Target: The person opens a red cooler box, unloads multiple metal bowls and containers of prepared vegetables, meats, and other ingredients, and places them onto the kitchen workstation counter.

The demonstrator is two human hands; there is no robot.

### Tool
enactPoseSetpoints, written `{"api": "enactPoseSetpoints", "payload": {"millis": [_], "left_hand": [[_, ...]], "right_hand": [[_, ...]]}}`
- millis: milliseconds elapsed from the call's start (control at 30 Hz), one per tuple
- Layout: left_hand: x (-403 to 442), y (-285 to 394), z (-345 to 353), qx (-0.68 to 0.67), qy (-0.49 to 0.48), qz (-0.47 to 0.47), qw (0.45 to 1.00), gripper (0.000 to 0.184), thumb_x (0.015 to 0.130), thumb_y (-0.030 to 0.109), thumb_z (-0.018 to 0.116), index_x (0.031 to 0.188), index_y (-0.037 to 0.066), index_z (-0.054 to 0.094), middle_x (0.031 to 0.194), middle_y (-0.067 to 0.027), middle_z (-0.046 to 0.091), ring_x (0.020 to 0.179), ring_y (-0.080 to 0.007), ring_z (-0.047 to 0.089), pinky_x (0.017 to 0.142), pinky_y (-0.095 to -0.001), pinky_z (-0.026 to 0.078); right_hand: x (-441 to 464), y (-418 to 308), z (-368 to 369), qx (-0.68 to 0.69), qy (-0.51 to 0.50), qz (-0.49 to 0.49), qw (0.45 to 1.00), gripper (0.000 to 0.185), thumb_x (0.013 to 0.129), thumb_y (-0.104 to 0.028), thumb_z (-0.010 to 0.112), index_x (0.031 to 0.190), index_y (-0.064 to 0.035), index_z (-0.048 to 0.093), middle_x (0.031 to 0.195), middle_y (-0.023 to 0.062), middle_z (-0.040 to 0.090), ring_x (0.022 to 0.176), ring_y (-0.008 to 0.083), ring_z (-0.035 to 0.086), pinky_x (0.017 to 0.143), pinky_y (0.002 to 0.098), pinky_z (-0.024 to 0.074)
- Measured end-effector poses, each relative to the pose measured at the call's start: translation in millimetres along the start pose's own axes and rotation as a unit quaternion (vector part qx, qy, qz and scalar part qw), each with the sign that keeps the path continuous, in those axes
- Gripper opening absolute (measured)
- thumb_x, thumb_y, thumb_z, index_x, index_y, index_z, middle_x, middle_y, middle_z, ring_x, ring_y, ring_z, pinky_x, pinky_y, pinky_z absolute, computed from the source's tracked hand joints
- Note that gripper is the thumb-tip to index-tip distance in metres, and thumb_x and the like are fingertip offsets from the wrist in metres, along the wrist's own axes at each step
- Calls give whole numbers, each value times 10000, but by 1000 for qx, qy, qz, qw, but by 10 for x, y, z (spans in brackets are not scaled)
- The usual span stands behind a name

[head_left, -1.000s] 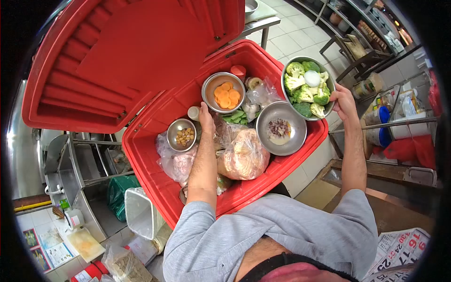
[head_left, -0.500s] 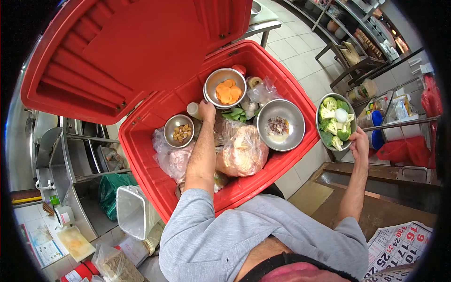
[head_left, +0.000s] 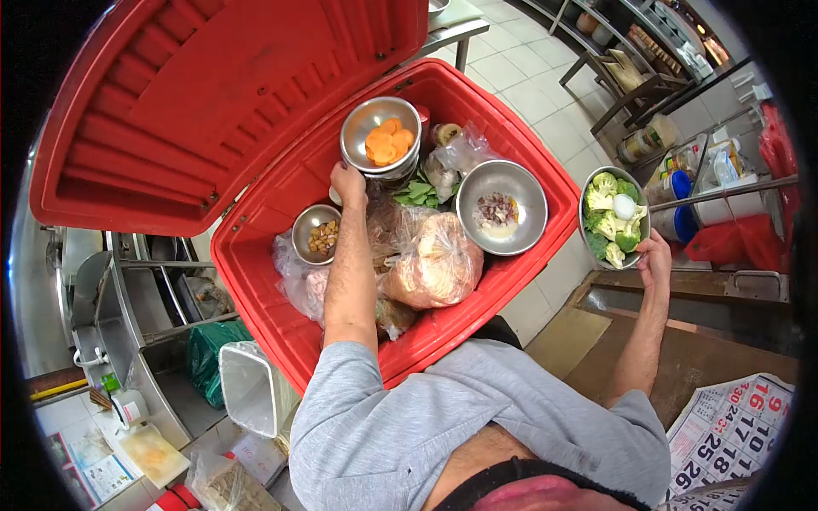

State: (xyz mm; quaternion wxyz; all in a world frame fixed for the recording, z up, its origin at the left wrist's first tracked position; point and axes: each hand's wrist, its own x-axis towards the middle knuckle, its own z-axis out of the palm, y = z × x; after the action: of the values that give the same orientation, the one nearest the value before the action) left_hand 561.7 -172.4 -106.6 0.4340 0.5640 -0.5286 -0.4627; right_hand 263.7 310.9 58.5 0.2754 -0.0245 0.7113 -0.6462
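Observation:
My left hand [head_left: 348, 184] is closed at the near-left edge of a metal bowl [head_left: 349, 128] of orange carrot slices [head_left: 390, 142], over the far side of a red cooler box [head_left: 532, 152]; some fingers are hidden. Held out to the right by its rim, a metal bowl [head_left: 588, 234] of broccoli florets [head_left: 603, 223] with a white round thing on top is in my right hand [head_left: 653, 258]. Inside the cooler are a metal bowl [head_left: 530, 204] with chopped dark pieces, a smaller bowl [head_left: 300, 232] of brown chunks, green leaves [head_left: 417, 193] and a bulky plastic bag [head_left: 437, 260].
The cooler's red lid [head_left: 230, 102] stands raised at the left. A white bin [head_left: 247, 387] and a green bag [head_left: 209, 362] are beside the cooler. On the right are a crowded shelf [head_left: 720, 192] and a brown counter [head_left: 707, 358] bearing a calendar sheet [head_left: 724, 434].
The carrot bowl and my left hand have shifted left and away from me relative to the other bowls in the cooler. The view has moved slightly. My right hand still holds the broccoli bowl.

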Motion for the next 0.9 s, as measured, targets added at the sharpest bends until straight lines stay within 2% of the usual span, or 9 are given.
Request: {"api": "enactPoseSetpoints", "payload": {"millis": [100, 167, 367, 467, 567, 633, 667, 800, 900], "left_hand": [[-73, 396, -69, -5, -28, 6, 1000, 210, 813, 134, 538, 828, -72, 579, 765, -88, 607, 689, -131, 528, 625, -284, 422], [-150, 546, -45, -92, -33, 4, 995, 167, 807, 94, 521, 823, -61, 582, 773, -85, 608, 688, -132, 526, 629, -282, 422], [-170, 243, 79, -13, 2, 0, 1000, 109, 767, 49, 514, 759, -54, 550, 735, -114, 601, 673, -161, 542, 620, -309, 421], [-45, -195, 209, -28, 3, 6, 1000, 87, 759, 26, 499, 759, -49, 544, 762, -111, 596, 687, -160, 525, 627, -302, 413], [-189, -170, 285, -25, 14, -26, 999, 91, 756, 23, 501, 777, -48, 553, 788, -107, 597, 715, -158, 530, 636, -299, 414], [-185, -330, 366, 101, 71, -18, 992, 109, 758, 48, 519, 783, -52, 554, 801, -132, 606, 727, -187, 544, 652, -321, 416], [-187, -394, 386, 105, 61, -33, 992, 143, 769, 73, 508, 838, -45, 551, 848, -192, 600, 789, -292, 566, 702, -368, 416], [-241, -537, 406, 97, 79, -65, 990, 165, 771, 91, 527, 859, -46, 554, 854, -182, 606, 794, -270, 570, 706, -357, 418], [-256, -637, 435, 18, 103, -29, 994, 153, 786, 98, 548, 839, -43, 570, 827, -137, 615, 754, -209, 560, 682, -330, 423]], "right_hand": [[16, 86, -76, 11, -12, 1, 1000, 372, 631, 52, 448, 993, 14, 526, 693, 40, 543, 349, 46, 352, 270, 167, 244], [-37, 77, -37, 22, 3, 1, 1000, 378, 630, 54, 442, 996, 14, 527, 694, 36, 540, 351, 44, 347, 271, 170, 234], [-82, 77, -50, 21, 7, 2, 1000, 330, 624, 59, 439, 939, 34, 536, 662, 34, 527, 364, 44, 365, 272, 165, 246], [-76, 33, -47, 17, 2, 2, 1000, 338, 622, 61, 440, 944, 30, 537, 668, 36, 530, 364, 44, 364, 274, 165, 246], [94, 68, -185, 26, -8, 10, 1000, 350, 618, 65, 440, 953, 27, 536, 685, 40, 540, 371, 47, 376, 273, 168, 246], [119, -27, -127, 28, -9, 12, 999, 359, 615, 68, 442, 958, 26, 537, 695, 42, 548, 371, 47, 380, 272, 168, 242], [171, -47, -142, 32, -14, 11, 999, 362, 614, 70, 440, 960, 25, 538, 693, 40, 549, 371, 46, 382, 273, 168, 242], [510, -109, -313, 8, -35, 15, 999, 409, 620, 54, 429, 1017, 21, 520, 706, 34, 555, 358, 34, 354, 277, 155, 259], [768, -196, -420, 4, -58, 18, 998, 384, 620, 69, 429, 982, 9, 543, 692, 21, 551, 379, 33, 389, 277, 167, 257]]}}
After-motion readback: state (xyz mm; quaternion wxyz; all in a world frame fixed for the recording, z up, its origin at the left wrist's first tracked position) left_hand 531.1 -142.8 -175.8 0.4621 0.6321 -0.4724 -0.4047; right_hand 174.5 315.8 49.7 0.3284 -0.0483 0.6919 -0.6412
